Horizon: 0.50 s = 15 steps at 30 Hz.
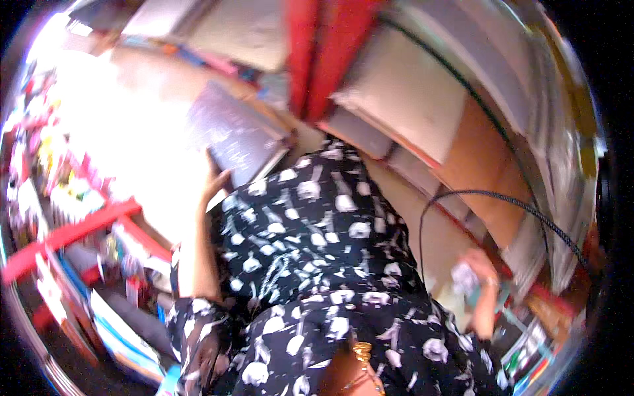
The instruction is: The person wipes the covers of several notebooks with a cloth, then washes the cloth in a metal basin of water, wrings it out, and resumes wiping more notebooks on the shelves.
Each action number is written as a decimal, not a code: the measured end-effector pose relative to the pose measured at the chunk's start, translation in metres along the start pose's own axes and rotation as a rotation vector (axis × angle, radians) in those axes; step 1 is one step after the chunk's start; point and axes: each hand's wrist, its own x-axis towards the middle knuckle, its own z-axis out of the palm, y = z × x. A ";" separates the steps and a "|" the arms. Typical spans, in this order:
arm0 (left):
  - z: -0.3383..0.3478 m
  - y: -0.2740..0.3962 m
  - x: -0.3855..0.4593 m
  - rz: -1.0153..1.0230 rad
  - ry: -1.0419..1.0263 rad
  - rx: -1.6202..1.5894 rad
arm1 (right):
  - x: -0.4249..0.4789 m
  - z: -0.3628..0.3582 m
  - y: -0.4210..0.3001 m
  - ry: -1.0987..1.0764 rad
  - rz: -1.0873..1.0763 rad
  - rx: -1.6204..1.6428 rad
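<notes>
My left hand (213,180) is at the near left edge of a dark-covered book (233,128), its thumb lying over the cover. Strong light washes out much of that hand, so its fingers are hard to make out. The book, with pale page edges, lies just beyond the patterned black dress (317,222) that I wear. Out to the right, low down, my right hand (478,265) holds a crumpled white cloth or paper (464,279). Blur hides the exact material.
A red post (322,54) rises ahead between shelves. Stacks of large pale packages (401,94) fill the right side, crossed by a black cable (495,198). At left, a red shelf frame (74,235) holds books and colourful goods. A crate-like holder (530,346) is at lower right.
</notes>
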 end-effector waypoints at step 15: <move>-0.054 -0.014 -0.034 -0.703 -0.050 -0.759 | -0.094 0.202 -0.412 -0.560 -1.135 0.264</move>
